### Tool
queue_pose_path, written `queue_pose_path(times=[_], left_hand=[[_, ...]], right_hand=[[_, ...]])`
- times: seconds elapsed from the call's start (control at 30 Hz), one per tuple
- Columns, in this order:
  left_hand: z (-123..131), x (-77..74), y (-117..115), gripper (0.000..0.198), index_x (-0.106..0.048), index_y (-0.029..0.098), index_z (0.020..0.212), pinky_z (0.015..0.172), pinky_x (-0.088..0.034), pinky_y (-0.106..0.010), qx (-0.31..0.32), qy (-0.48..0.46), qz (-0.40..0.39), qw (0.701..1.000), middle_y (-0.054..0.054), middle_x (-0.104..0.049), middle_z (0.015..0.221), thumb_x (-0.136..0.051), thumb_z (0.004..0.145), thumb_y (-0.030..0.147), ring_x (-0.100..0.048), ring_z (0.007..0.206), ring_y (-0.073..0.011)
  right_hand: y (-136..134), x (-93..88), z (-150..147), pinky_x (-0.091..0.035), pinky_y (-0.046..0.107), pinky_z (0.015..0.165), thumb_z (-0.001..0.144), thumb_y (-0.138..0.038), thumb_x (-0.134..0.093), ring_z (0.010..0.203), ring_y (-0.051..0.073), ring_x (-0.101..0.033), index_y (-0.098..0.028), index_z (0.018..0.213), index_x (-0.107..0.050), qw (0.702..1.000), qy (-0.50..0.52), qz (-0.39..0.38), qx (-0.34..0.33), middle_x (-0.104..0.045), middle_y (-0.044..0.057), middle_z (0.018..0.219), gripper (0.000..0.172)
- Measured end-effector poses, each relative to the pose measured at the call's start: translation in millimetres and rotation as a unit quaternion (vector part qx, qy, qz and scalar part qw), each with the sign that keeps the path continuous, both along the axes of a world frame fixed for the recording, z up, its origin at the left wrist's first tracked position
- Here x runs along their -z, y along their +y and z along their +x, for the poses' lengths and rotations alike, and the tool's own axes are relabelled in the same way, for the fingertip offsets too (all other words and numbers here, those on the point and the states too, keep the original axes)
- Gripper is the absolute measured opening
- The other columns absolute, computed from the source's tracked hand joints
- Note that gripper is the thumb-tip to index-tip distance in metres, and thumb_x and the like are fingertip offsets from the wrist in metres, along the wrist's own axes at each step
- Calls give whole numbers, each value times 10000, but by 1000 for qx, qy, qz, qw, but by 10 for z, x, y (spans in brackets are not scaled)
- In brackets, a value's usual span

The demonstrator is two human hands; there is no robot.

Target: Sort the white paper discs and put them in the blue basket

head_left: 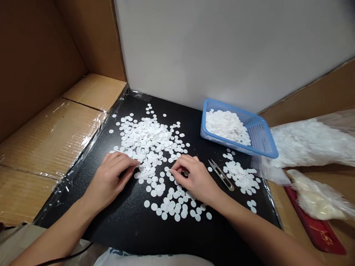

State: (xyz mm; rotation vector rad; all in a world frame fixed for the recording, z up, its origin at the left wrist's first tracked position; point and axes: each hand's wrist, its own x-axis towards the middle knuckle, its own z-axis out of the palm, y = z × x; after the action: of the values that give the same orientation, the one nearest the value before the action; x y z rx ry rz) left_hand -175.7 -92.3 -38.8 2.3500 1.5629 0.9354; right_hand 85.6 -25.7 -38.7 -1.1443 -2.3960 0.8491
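Many small white discs (pixel 146 135) lie heaped on the black tabletop (pixel 122 218), with looser ones spread toward the front. At the near left edge of the heap, my left hand (pixel 113 177) has its thumb and fingertips drawn together by the discs. My right hand (pixel 192 175) is pinched over the discs right of it, thumb against forefinger. Whatever either pinch holds is too small or hidden to make out. Thread snips (pixel 222 175) lie just right of my right hand, beside a smaller pile of discs (pixel 242 177).
A blue basket (pixel 240 145) partly filled with white discs stands at the back right. Beyond it are a clear bag of white pieces (pixel 313 144), another plastic bag (pixel 316 195) and a red item (pixel 318 231). Cardboard (pixel 47 136) borders the left, a pale wall (pixel 194 51) the back.
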Motion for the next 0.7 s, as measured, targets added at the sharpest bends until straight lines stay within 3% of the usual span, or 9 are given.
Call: queue_pose_path(times=[0.13,0.23,0.33,0.47,0.6,0.7], left_hand=[[49,35,-6,120,-638,197,1022,766,-393,-315,31,11,0,999,-25,-626,899,-535,985,147,-538,838,-172],[131,73,-10,185,-667,233,1082,746,-380,-315,52,35,-13,998,-26,-574,896,-518,998,163,-504,835,-177],[225,104,3,204,-696,259,1099,728,-363,-314,67,75,-18,995,-24,-544,876,-539,992,184,-479,819,-183],[301,113,22,147,-716,238,1055,725,-352,-317,67,107,-22,992,-23,-539,860,-606,962,211,-467,822,-190],[317,94,24,84,-685,205,913,741,-349,-328,74,112,-38,990,-23,-536,877,-616,946,172,-461,831,-191],[316,82,27,85,-657,198,918,755,-358,-334,76,99,-52,991,-24,-547,896,-590,955,160,-470,842,-191]], right_hand=[[86,-48,75,-392,296,656,883,-152,-639,622,133,-525,-205,699,-544,995,-74,-55,44,-559,-35,705,213],[110,-9,54,-416,312,704,918,-147,-621,677,143,-548,-208,859,-633,997,-65,16,24,-591,-9,800,85],[100,47,-7,-416,333,747,948,-162,-613,787,172,-570,-222,1017,-705,994,-43,88,-43,-614,30,878,130],[93,75,-33,-387,332,752,939,-144,-635,823,170,-567,-194,921,-706,987,-37,128,-92,-620,29,865,88],[102,66,36,-357,347,775,963,-146,-592,831,176,-558,-178,888,-652,978,-38,185,-86,-634,31,869,101],[90,65,97,-356,355,796,972,-154,-578,835,179,-546,-176,911,-655,975,-52,189,-102,-629,36,878,100]])
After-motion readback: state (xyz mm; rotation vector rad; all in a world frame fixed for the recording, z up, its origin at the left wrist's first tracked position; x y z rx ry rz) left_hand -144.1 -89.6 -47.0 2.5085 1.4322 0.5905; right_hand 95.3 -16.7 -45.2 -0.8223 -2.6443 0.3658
